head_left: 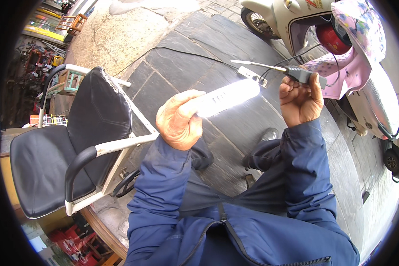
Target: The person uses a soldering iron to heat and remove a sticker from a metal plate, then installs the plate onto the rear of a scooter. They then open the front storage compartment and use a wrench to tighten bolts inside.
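My left hand grips one end of a long, rounded white piece. It has a row of short dark slots near the fingers, and its far end is washed out by glare. Between the thumb and fingers of my right hand is a soldering iron with a dark handle. Its thin metal shaft and pale pointed tip reach left, above the white piece and apart from it. A black cord loops from the handle toward a white power strip on the floor, partly hidden behind the white piece.
A chair with black padding and a pale metal frame stands at my left. To the right is a cream scooter draped with a pink patterned cover. A black cable crosses the dark floor tiles. Shelves of tools line the far left.
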`<state>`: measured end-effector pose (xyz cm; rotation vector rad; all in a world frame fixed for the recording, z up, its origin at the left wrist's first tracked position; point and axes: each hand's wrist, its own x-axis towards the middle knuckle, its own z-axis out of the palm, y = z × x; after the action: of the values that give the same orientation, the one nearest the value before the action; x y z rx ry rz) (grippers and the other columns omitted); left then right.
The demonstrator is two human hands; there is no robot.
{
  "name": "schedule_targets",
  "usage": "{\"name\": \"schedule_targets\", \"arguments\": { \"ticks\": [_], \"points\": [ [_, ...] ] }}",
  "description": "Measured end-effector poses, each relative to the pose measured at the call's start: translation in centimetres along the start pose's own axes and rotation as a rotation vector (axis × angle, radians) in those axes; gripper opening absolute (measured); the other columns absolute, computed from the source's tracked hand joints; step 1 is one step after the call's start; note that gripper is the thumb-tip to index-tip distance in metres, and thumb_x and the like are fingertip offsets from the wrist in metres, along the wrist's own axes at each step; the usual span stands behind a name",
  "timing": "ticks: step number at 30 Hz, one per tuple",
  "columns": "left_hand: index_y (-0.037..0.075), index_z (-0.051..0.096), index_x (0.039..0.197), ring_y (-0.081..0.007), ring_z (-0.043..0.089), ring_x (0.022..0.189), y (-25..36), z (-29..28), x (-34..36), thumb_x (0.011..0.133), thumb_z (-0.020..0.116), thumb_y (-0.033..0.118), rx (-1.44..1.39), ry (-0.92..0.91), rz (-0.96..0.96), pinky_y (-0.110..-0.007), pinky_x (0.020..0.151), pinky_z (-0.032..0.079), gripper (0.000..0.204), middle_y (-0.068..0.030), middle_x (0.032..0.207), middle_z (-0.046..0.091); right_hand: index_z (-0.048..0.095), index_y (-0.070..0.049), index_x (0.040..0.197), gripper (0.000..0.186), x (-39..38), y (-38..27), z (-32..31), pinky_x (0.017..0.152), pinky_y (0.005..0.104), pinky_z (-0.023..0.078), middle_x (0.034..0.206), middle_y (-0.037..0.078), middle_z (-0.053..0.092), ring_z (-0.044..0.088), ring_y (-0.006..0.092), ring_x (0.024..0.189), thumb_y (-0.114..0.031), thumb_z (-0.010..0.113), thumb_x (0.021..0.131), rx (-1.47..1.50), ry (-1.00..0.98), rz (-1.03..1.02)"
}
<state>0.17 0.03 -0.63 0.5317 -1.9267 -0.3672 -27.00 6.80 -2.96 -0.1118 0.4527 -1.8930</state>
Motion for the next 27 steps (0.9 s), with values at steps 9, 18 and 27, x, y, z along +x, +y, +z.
{"name": "schedule_targets", "arguments": {
  "ticks": [9, 18, 27],
  "points": [
    [0.007, 0.063, 0.095, -0.0234, 0.067, 0.073, 0.4, 0.3, -0.2, 0.065, 0.069, -0.011, 0.063, 0.017, -0.014, -0.031, 0.060, 0.054, 0.035, -0.0134, 0.094, 0.066, 0.059, -0.002, 0.110, 0.041, 0.0, 0.1, 0.1, 0.071, 0.0379, 0.053, 0.090, 0.012, 0.065, 0.062, 0.0247, 0.081, -0.034, 0.067, 0.087, 0.005, 0.021, 0.007],
    [0.010, 0.051, 0.077, -0.0186, 0.056, 0.056, 1.1, 0.4, -0.1, 0.061, 0.072, -0.009, 0.302, 0.142, -0.132, -0.031, 0.046, 0.046, 0.032, -0.0074, 0.079, 0.052, 0.057, -0.003, 0.113, 0.042, 0.0, -0.2, 0.1, 0.071, 0.0362, 0.050, 0.094, 0.011, 0.063, 0.059, 0.0256, 0.084, -0.035, 0.067, 0.087, 0.031, 0.016, 0.001],
    [0.006, 0.045, 0.073, -0.0047, 0.037, 0.049, 1.3, 0.0, 0.2, 0.065, 0.062, -0.008, 0.363, 0.086, -0.322, -0.022, 0.041, 0.029, 0.024, -0.0014, 0.070, 0.045, 0.057, -0.003, 0.114, 0.043, 0.1, -0.2, -0.3, 0.071, 0.0369, 0.051, 0.095, 0.012, 0.064, 0.061, 0.0268, 0.084, -0.035, 0.067, 0.087, 0.017, -0.042, -0.002]
  ]
}}
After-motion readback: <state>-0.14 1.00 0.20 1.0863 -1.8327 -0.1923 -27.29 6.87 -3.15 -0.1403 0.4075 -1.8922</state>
